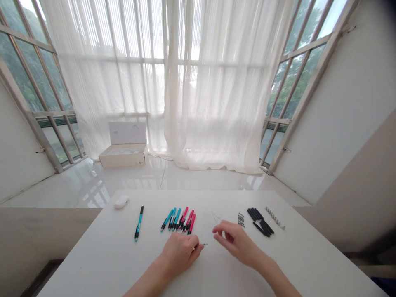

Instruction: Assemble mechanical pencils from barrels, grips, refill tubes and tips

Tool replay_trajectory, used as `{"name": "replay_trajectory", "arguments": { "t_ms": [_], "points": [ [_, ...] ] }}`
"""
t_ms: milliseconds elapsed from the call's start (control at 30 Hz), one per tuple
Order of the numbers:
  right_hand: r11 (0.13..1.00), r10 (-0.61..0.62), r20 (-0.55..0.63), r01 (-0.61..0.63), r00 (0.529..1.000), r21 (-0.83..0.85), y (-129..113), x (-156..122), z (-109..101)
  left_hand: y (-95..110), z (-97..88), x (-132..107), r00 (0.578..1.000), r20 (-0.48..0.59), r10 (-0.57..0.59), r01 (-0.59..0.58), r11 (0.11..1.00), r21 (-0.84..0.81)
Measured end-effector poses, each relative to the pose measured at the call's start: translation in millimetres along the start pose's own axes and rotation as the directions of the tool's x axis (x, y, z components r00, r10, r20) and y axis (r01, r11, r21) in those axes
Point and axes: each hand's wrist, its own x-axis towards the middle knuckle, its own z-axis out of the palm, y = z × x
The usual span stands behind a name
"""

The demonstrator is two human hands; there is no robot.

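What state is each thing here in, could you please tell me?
Box: open, lid up
Curtains: drawn shut
Lone pen: assembled
Blue barrels: incomplete, lying down
Pink barrels: incomplete, lying down
Black grips: loose, close together
Grey tips: loose, in a row
Left hand: pinching a small part
Right hand: fingers bent, hold unclear

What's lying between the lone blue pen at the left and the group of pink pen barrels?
In the head view, three blue pen barrels lie there, closer to the pink pen barrels.
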Motion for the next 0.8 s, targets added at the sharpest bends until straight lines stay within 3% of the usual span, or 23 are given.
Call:
{"name": "replay_trajectory", "arguments": {
  "t_ms": [100, 233, 367, 500, 633, 800],
  "points": [
    [0.996, -0.064, 0.072, 0.059, 0.995, 0.061, -19, 0, 24, 1, -1.9, 0, 1.000, 0.017, -0.005, 0.004, 1.000, 0.018],
    [0.994, -0.052, 0.101, 0.041, 0.994, 0.106, -20, -1, 30, 2, -1.9, 0, 0.999, 0.031, 0.010, -0.011, 0.999, 0.039],
    [0.998, -0.029, 0.118, 0.022, 0.993, 0.062, -10, -1, 15, 1, -1.0, 1, 0.999, 0.025, 0.038, -0.039, 0.999, 0.038],
    [0.983, 0.114, 0.036, -0.107, 0.993, -0.150, 20, -3, -11, 1, -1.4, 1, 0.999, 0.001, 0.039, -0.039, 0.998, 0.046],
    [0.903, 0.298, -0.035, -0.293, 0.954, -0.315, 51, -7, -31, 0, -0.6, 1, 0.999, 0.002, 0.040, -0.040, 0.999, 0.008],
    [0.839, 0.424, -0.059, -0.417, 0.904, -0.349, 63, -9, -37, -3, 2.6, 0, 0.998, 0.013, 0.065, -0.065, 0.997, -0.031]
  ]
}}
